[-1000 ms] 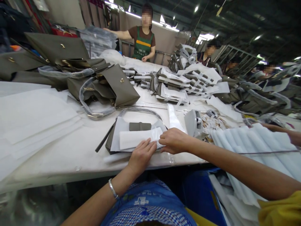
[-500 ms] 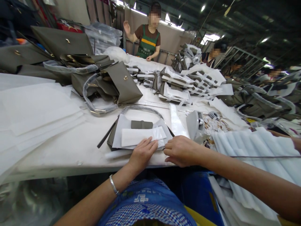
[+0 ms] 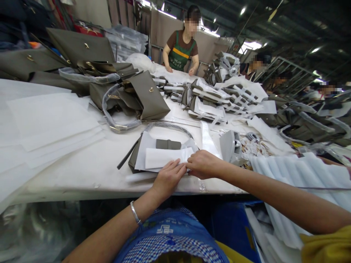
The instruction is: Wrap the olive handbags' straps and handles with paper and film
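A dark olive-grey handbag (image 3: pixel 133 160) lies on its back at the table's front edge, its front covered by a white sheet (image 3: pixel 140 155). Across it rests a folded white foam strip (image 3: pixel 161 157), just below a grey closure tab (image 3: pixel 168 144). The plastic-wrapped handle (image 3: pixel 178 126) arches away from me. My left hand (image 3: pixel 169 177) lies with fingers stretched along the strip's lower edge. Right beside those fingertips, my right hand (image 3: pixel 203 164) is closed in a pinch at the bag's lower right; whatever it grips is hidden.
Open olive handbags (image 3: pixel 153 96) crowd the left behind a stack of white sheets (image 3: pixel 55 120). Wrapped bags (image 3: pixel 208 109) are piled farther back, where a person in a green apron (image 3: pixel 179 51) stands. White foam sheets (image 3: pixel 279 171) lie at right, near a grey holder (image 3: pixel 229 146).
My right hand has moved left and slightly away from me, onto the bag's lower right edge beside my left hand. The left hand stays put. The person opposite has lowered a raised hand.
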A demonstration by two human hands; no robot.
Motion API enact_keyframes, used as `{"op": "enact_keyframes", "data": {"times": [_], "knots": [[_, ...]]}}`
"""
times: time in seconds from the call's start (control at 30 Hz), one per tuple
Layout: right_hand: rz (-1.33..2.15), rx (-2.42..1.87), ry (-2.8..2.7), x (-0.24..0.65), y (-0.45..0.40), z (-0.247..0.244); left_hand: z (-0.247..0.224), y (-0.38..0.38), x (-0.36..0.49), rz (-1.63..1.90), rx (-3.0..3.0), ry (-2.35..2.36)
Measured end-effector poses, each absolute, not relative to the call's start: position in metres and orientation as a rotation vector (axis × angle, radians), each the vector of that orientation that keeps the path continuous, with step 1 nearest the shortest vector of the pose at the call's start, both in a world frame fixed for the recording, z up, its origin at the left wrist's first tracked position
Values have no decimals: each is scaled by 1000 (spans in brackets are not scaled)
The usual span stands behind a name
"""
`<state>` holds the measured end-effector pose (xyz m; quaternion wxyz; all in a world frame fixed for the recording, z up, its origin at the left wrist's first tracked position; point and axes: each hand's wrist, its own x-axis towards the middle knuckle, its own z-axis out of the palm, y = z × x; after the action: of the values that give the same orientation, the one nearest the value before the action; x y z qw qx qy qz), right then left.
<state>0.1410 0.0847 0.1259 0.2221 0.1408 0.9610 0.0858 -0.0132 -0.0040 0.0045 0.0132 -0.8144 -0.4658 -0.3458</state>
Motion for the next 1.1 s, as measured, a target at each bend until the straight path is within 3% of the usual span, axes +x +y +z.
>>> {"op": "enact_keyframes", "data": {"times": [0.5, 1.1], "knots": [[241, 417, 2600, 135, 84, 135, -1, -2, 5, -1244, -2228, -1539], [210, 417, 2265, 91, 101, 149, -1, -1, 4, -1230, -2259, -1531]]}}
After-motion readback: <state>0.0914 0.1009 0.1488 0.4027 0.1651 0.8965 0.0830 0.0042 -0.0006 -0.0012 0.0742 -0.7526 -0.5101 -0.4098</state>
